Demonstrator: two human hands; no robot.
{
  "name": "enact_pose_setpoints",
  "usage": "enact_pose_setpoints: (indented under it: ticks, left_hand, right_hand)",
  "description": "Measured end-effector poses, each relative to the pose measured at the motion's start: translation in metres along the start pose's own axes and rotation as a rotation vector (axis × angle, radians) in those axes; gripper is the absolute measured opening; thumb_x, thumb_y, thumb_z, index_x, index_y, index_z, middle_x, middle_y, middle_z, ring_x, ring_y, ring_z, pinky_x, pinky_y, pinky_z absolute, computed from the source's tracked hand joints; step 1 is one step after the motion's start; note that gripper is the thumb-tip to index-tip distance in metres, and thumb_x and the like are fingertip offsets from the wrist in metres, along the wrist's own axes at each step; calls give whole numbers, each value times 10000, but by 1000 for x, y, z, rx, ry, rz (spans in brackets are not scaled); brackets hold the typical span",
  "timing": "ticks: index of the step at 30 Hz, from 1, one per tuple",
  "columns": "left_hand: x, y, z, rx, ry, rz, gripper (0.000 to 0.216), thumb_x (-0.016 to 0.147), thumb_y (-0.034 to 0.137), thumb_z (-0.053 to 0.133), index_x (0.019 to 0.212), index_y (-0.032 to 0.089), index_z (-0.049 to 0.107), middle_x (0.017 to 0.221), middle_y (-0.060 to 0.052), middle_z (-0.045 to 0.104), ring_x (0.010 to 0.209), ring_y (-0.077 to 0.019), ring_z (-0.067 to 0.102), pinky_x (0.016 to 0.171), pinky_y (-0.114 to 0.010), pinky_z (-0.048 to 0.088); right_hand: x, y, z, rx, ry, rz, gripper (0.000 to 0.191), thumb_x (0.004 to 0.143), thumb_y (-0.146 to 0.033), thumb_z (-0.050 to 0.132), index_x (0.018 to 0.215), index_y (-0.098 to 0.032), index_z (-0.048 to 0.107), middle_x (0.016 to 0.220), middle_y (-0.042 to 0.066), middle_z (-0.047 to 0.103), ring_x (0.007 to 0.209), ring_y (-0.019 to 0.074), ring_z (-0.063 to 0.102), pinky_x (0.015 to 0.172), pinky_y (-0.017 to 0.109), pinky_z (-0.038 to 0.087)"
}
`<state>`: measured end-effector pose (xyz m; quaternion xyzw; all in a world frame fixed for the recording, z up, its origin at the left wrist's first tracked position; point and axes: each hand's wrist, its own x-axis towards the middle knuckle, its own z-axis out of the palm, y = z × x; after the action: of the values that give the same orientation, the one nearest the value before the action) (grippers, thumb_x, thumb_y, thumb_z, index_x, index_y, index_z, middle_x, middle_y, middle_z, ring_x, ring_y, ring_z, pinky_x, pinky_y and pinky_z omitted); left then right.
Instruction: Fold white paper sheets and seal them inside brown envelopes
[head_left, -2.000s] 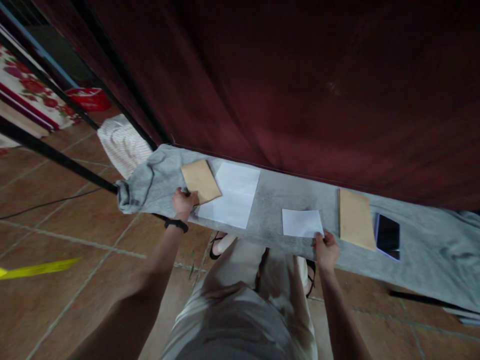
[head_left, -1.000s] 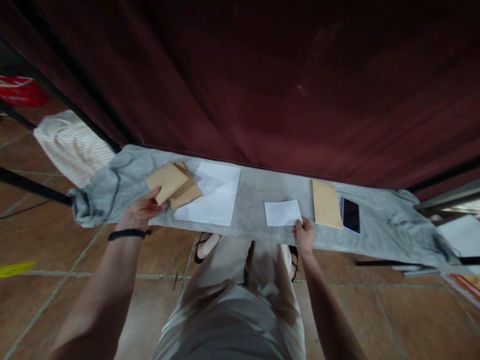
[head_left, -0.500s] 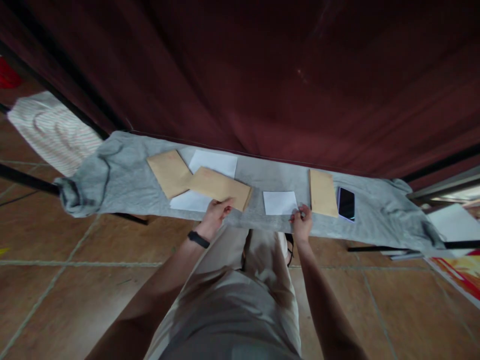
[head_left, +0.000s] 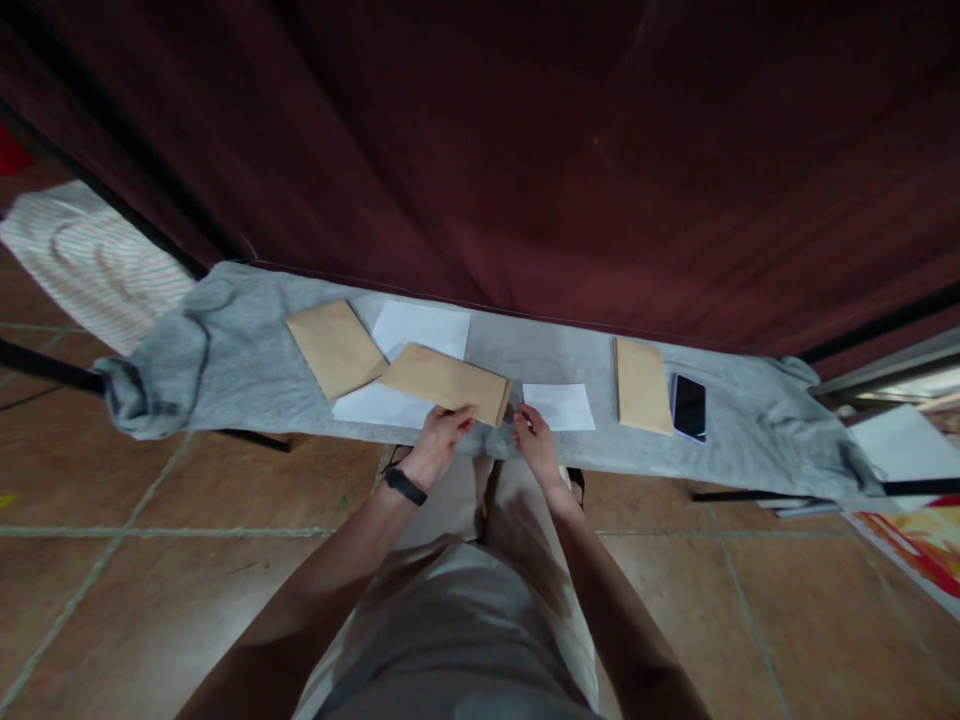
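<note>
Where the left hand [head_left: 442, 436] pinches its lower edge, one tan rectangular paper envelope [head_left: 450, 380]; right end just beside the right hand [head_left: 534, 438]; latter's fingers curled, whether fully together unclear.

The camera, worn on the person's head, looks forward and down, fairly near, from behind and above the bare left hand [head_left: 444, 438] and bare right hand [head_left: 535, 437].

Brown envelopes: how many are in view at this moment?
3 visible: the left envelope lying on the gray cloth, the middle envelope in the left hand, and the right envelope beside the phone. More may be hidden underneath these.
</note>
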<state>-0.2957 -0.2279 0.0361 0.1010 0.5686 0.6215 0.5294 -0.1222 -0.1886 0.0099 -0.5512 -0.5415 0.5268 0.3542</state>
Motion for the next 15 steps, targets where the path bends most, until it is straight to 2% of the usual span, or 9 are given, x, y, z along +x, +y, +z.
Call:
enact_pose_setpoints:
  ticks: [3,7,10,11,13,14,15]
  left_hand:
    - [2,2,-1,12,-26,-20,384,465,250,942,723,170,668,665,-10,701,604,-125,644,601,-238,511]
    - [-5,-1,-10,41,-86,-66,339,542,310,934,688,158,667,654,-55,706,625,-166,673,613,-274,532]
    - [-16,-5,-23,205,-227,-124,338,643,437,875,713,155,702,668,-88,713,599,-187,667,586,-303,534]
    - [-19,-6,-27,320,-280,-90,337,697,477,829,735,162,716,681,-93,715,604,-200,670,590,-321,540]
    - [-23,-3,-32,607,-329,141,283,789,465,742,842,187,746,805,-106,745,737,-249,711,695,-383,577]
    - [-22,0,-32,761,-333,308,262,807,416,726,954,201,757,951,-121,762,893,-284,724,812,-428,582]
    - [-19,5,-30,918,-337,475,331,804,360,729,1101,217,742,1147,-135,743,1096,-318,689,957,-470,544]
  right_hand:
    - [5,-5,19,20,-59,59,408,870,-493,556,1136,-202,658,739,-14,652,511,105,522,429,198,417]
    - [9,-7,28,38,-95,87,339,821,-412,603,1065,-187,672,626,-49,595,460,94,501,401,185,429]
    - [9,-6,28,50,-75,102,314,808,-369,603,1055,-187,669,640,-46,618,473,99,527,414,191,470]
    - [8,-6,28,52,-63,110,311,806,-356,600,1062,-192,665,658,-44,630,482,101,539,423,195,483]
    - [7,-5,29,42,-36,120,316,805,-337,590,1084,-203,656,684,-42,644,493,108,556,436,206,500]
    - [7,-5,29,31,-24,118,323,806,-333,583,1095,-207,653,687,-43,644,492,110,560,441,212,505]
    - [6,-5,29,21,-15,110,330,809,-335,574,1104,-207,652,680,-45,638,487,111,557,445,217,505]
